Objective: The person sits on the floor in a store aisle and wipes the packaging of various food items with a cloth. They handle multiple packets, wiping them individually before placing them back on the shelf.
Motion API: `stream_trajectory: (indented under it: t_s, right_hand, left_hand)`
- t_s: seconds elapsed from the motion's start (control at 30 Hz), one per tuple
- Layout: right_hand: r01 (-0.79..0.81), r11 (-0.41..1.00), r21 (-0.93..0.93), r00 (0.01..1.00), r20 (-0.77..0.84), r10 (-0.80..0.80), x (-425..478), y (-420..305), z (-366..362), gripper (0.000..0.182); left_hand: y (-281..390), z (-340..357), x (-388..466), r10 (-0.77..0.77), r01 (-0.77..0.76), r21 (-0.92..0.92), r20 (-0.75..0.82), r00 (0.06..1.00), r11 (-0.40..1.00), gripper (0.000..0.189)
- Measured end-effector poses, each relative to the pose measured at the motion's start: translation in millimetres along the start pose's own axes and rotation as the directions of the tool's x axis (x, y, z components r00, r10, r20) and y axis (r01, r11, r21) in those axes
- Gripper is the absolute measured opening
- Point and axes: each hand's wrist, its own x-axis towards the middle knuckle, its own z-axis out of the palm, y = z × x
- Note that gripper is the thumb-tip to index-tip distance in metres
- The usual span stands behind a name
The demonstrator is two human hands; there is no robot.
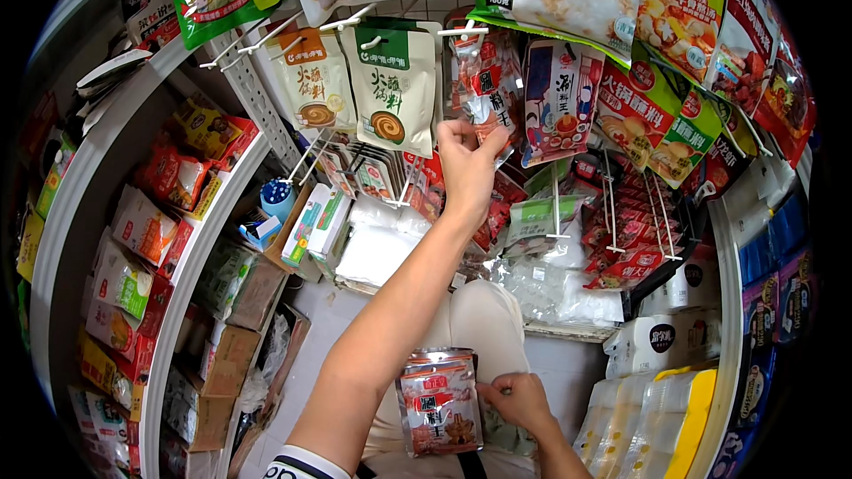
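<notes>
My left hand reaches up to the rack, its thumb and fingers closed on the lower end of a red-and-clear seasoning packet. That packet hangs by its top from a white display hook. Low in front of me, a small stack of similar red seasoning packets rests at my lap, printed side up. My right hand is curled at the stack's right edge and seems to pinch it; its fingertips are partly hidden. Beside the held packet hang cream-and-green sauce pouches and a blue-and-red pouch.
Large food pouches hang overhead. Empty white hooks jut out below. Shelves with packaged goods line the left. Clear plastic-wrapped goods lie low ahead. Wrapped paper rolls and yellow-edged packs stand at right.
</notes>
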Motion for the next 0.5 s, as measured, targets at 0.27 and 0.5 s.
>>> stream_trajectory:
  t_s: [0.27, 0.5]
  right_hand:
    - [0.042, 0.999, 0.013, 0.998, -0.048, -0.041, 0, 2, 4, 0.035]
    - [0.037, 0.999, -0.004, 0.998, -0.045, -0.037, 1, 7, 4, 0.032]
  left_hand:
    - [36, 2, 7, 0.08, -0.101, 0.615, 0.061, 0.995, 0.782, 0.037]
    - [84, -14, -28, -0.135, 0.053, 0.461, 0.145, 0.98, 0.886, 0.023]
